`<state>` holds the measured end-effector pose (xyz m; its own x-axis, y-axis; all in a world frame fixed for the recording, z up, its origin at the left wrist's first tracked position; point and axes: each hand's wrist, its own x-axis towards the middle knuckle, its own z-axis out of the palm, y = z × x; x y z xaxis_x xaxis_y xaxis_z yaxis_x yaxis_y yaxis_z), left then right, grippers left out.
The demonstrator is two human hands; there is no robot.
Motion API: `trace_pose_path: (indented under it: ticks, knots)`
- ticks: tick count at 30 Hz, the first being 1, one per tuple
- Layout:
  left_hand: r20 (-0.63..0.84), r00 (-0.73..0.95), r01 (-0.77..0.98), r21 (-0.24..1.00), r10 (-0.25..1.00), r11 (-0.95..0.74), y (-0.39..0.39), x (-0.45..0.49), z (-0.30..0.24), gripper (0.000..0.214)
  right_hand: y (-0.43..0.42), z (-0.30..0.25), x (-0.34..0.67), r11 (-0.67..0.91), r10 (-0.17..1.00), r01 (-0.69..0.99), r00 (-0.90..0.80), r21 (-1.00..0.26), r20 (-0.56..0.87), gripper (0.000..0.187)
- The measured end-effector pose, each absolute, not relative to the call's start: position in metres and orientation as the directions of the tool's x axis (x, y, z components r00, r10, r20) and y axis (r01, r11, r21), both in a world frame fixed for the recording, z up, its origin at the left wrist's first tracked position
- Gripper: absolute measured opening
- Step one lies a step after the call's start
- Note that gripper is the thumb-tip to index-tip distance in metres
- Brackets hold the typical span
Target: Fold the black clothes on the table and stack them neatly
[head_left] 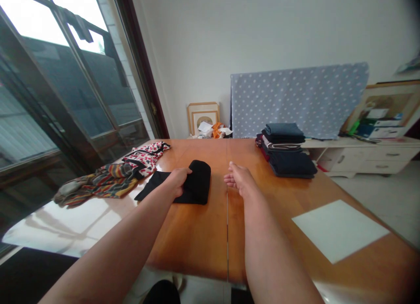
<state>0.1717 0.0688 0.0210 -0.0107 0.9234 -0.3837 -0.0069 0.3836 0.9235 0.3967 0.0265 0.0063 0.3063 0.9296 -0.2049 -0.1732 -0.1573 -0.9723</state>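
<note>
A black garment [197, 183], partly folded, lies on the wooden table [197, 238] near its middle. My left hand [179, 179] rests on the garment's left part, fingers curled onto the cloth and gripping its folded edge. My right hand [238, 179] hovers just right of the garment, over the table's centre seam, fingers loosely bent and holding nothing. It does not touch the cloth.
A heap of patterned clothes [108, 179] lies at the table's left. A stack of folded dark clothes [285, 151] stands at the back right. A white sheet [339, 229] lies at the front right. Glass doors are on the left, a low cabinet [361, 157] on the right.
</note>
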Motion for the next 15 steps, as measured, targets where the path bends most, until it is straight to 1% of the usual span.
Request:
trace_pose_path:
  ticks: [3, 9, 12, 15]
  knots:
    - [-0.493, -0.001, -0.079, 0.867, 0.870, 0.491, 0.070, 0.148, 0.012, 0.012, 0.027, 0.004, 0.396, -0.158, 0.931, -0.155, 0.305, -0.975, -0.199, 0.034]
    - [-0.564, 0.016, -0.085, 0.822, 0.826, 0.563, 0.069, 0.126, 0.002, 0.017, 0.032, -0.001, 0.396, -0.168, 0.925, -0.119, 0.323, -0.979, -0.198, 0.034]
    - [-0.556, 0.046, -0.079, 0.826, 0.830, 0.558, 0.068, 0.125, 0.005, 0.012, 0.031, -0.001, 0.396, -0.172, 0.930, -0.110, 0.310, -0.979, -0.198, 0.033]
    - [-0.492, 0.031, -0.080, 0.866, 0.870, 0.493, 0.067, 0.127, 0.005, 0.016, 0.030, 0.000, 0.396, -0.171, 0.934, -0.108, 0.297, -0.979, -0.196, 0.033]
